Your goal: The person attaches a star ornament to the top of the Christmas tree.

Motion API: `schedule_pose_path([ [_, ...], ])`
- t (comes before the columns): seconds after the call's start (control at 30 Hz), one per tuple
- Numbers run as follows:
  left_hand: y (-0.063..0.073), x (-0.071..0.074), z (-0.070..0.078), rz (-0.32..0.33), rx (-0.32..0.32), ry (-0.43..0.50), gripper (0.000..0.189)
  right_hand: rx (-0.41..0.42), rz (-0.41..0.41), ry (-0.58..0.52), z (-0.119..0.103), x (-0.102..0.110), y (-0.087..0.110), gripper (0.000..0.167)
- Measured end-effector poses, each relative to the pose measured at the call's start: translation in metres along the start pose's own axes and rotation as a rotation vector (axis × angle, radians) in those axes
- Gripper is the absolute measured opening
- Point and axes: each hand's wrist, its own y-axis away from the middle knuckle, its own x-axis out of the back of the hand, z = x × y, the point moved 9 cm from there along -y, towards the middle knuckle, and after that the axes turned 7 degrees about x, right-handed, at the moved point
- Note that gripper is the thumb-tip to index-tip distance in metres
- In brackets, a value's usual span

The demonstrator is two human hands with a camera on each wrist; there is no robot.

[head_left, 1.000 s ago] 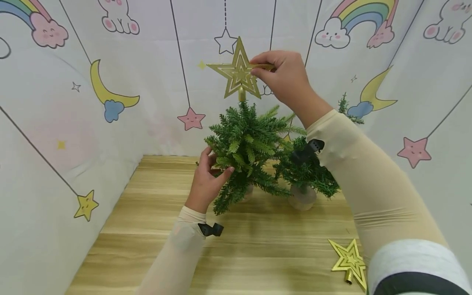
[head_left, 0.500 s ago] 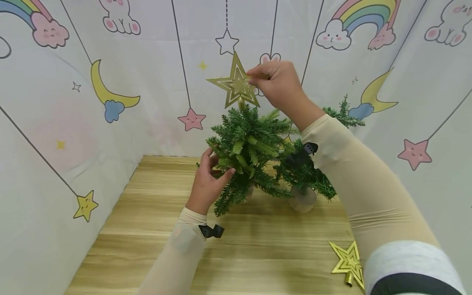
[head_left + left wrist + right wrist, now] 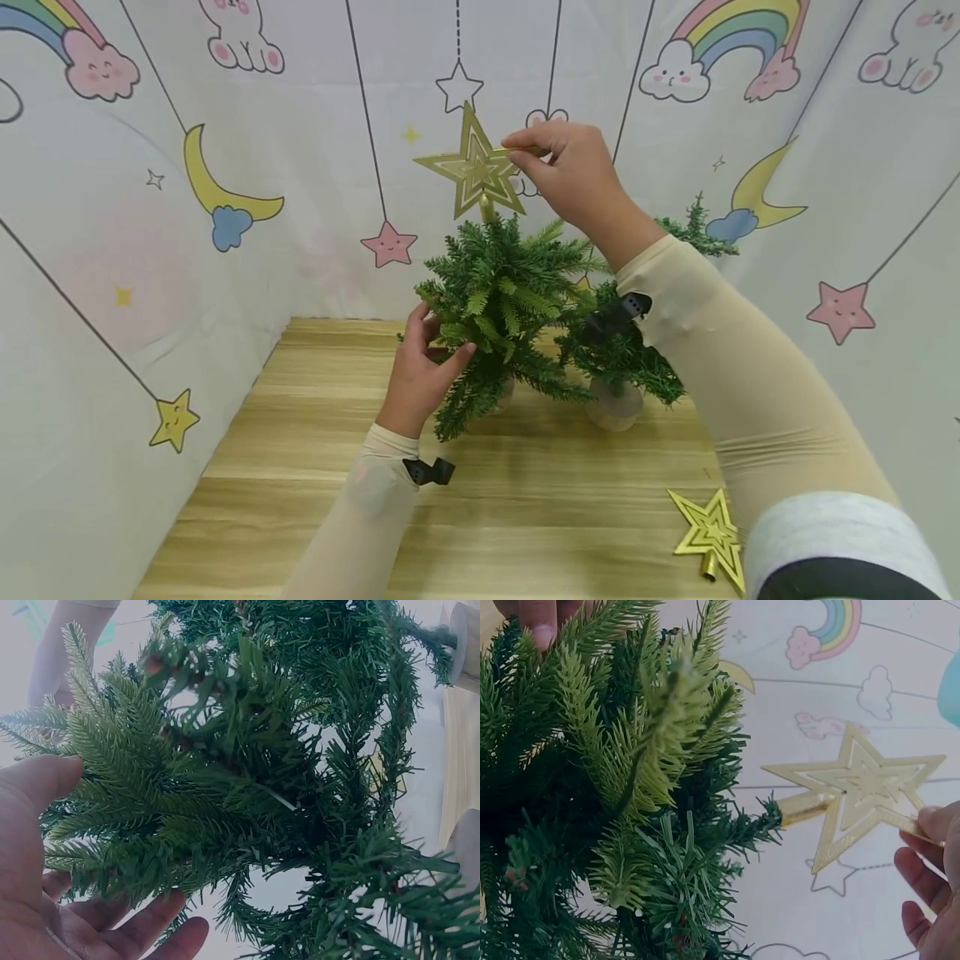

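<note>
My right hand pinches one point of a gold star tree topper between thumb and fingertips. The star leans slightly left over a small green Christmas tree. In the right wrist view, the topper's tubular socket meets the tip of the top twig. At the tree's left side, my left hand cups the foliage. The left wrist view shows its thumb and loosely spread fingers on either side of a light green branch.
A second gold star topper lies on the wooden table at front right. Another green tree with a rounded pale base stands right of the first, partly behind my right arm. A cartoon-printed backdrop encloses the table.
My right hand has lowered the star topper to the treetop, and the star now tilts a little left. My left hand stays at the branches.
</note>
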Motion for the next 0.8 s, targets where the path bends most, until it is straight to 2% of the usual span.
schedule_pose_path([
  [0.17,0.001,-0.002,-0.005,-0.002,0.008,-0.006,0.096,0.035,0.01,-0.011,0.002,0.007,0.01,0.026],
  [0.27,0.002,-0.004,-0.006,-0.002,0.005,-0.009,0.096,0.07,0.05,-0.008,0.002,0.018,0.02,0.027],
  [0.4,0.007,-0.004,-0.008,0.012,0.002,-0.005,0.095,0.142,0.172,-0.004,0.0,0.048,0.045,0.026],
  [0.53,0.019,0.001,-0.006,0.073,-0.048,-0.001,0.088,0.282,0.346,0.028,-0.008,0.087,0.089,0.022],
  [0.6,0.028,0.004,-0.001,0.128,-0.118,-0.016,0.083,0.328,0.446,0.054,-0.009,0.106,0.117,0.02],
  [0.67,0.042,0.007,0.007,0.212,-0.226,-0.063,0.075,0.342,0.543,0.063,-0.009,0.123,0.148,0.022],
  [0.73,0.059,0.006,0.019,0.306,-0.378,-0.109,0.064,0.31,0.628,0.072,-0.002,0.136,0.182,0.026],
  [0.8,0.078,-0.001,0.033,0.383,-0.545,-0.146,0.051,0.264,0.676,0.089,0.011,0.141,0.215,0.027],
])
